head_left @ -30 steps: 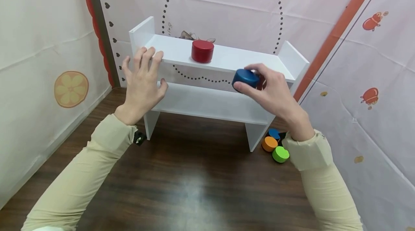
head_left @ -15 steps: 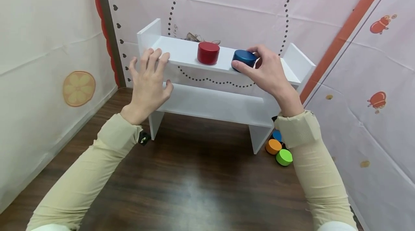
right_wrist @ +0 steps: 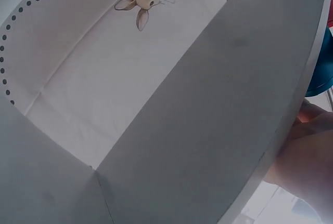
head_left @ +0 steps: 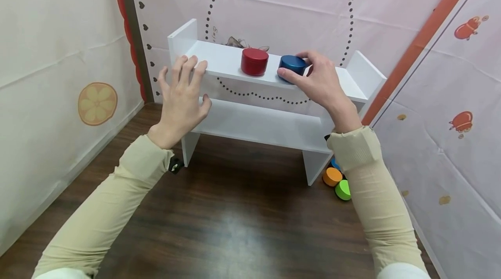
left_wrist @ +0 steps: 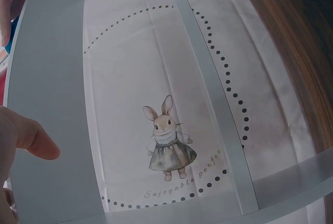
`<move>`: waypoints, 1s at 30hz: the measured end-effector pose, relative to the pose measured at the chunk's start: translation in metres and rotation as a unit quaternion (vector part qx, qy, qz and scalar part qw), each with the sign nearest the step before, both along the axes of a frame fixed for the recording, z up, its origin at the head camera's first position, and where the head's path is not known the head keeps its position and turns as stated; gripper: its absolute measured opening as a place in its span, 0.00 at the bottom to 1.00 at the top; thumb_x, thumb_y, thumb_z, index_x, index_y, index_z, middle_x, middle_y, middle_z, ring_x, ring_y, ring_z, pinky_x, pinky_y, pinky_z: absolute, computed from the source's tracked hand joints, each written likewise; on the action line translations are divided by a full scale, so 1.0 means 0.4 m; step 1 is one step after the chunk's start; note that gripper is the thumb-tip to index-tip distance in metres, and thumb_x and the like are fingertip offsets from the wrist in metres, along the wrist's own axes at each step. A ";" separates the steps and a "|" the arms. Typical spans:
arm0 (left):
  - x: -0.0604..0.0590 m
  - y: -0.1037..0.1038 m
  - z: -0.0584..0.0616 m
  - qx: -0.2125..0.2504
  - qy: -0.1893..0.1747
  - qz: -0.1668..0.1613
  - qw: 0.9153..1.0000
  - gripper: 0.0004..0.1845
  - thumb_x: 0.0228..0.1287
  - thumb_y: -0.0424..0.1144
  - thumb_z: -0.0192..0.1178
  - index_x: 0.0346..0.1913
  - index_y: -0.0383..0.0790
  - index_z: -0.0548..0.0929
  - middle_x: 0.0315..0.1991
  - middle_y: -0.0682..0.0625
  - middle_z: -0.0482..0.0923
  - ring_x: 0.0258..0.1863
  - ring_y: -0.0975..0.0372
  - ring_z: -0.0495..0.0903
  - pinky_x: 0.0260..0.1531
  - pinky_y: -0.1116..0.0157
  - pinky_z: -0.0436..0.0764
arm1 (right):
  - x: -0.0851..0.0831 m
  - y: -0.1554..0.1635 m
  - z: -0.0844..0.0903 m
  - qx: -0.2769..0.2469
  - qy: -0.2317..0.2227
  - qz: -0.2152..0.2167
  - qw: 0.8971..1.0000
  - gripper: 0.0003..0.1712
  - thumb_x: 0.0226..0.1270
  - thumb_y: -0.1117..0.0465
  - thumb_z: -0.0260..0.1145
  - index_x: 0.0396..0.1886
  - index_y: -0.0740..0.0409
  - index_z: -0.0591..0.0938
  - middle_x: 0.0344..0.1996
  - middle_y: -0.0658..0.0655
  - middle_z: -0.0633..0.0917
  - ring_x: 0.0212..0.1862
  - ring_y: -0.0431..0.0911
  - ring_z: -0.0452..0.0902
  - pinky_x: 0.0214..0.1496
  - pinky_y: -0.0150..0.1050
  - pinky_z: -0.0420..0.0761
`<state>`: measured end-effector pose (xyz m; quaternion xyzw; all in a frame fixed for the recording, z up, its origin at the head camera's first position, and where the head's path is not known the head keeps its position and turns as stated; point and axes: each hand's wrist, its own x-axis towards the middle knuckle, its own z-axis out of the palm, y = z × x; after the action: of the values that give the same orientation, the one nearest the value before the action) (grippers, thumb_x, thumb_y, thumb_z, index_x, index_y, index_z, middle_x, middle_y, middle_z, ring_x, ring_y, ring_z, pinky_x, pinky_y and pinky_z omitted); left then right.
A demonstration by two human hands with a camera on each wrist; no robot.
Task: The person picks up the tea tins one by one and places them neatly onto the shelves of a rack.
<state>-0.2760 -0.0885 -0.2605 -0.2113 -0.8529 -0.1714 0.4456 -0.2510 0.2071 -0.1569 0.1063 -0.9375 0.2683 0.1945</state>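
The right hand gripped the blue tin on the shelf, beside the red tin. The left hand, fingers spread, seemingly touched the shelf's edge.

- Your blue round box looks smooth and a bit shiny, like painted metal.
- The red round box has the same shine.
- The white shelf looks like smooth, matt painted wood.
- The table is dark, glossy wood.
- Your sleeves are soft cloth.
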 end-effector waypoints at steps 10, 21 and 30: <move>-0.001 0.001 0.001 0.001 0.003 0.005 1.000 0.37 0.50 0.34 0.62 0.66 0.43 0.63 0.66 0.41 0.62 0.70 0.50 0.53 0.65 0.37 0.48 | 0.033 0.008 -0.001 0.013 0.030 -0.018 0.999 0.43 0.60 0.35 0.62 0.70 0.50 0.66 0.60 0.60 0.77 0.54 0.52 0.69 0.52 0.45 0.70; -0.002 -0.002 0.002 0.004 0.003 0.001 1.000 0.36 0.51 0.33 0.62 0.67 0.43 0.63 0.66 0.41 0.62 0.71 0.50 0.53 0.66 0.37 0.47 | 0.120 0.111 -0.083 -0.055 0.275 -0.001 0.960 0.23 0.63 0.52 0.64 0.50 0.66 0.79 0.39 0.65 0.83 0.38 0.45 0.70 0.47 0.33 0.64; -0.002 0.000 0.001 0.006 0.001 -0.003 1.000 0.36 0.51 0.33 0.62 0.66 0.43 0.63 0.66 0.41 0.62 0.71 0.50 0.52 0.66 0.37 0.46 | 0.173 0.236 -0.221 -0.090 0.294 -0.046 0.950 0.16 0.63 0.61 0.64 0.42 0.71 0.78 0.31 0.63 0.80 0.31 0.32 0.65 0.35 0.24 0.66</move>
<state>-0.2770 -0.0887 -0.2603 -0.2116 -0.8508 -0.1774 0.4472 -0.1817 0.3016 -0.2455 0.1194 -0.8146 0.2991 0.4823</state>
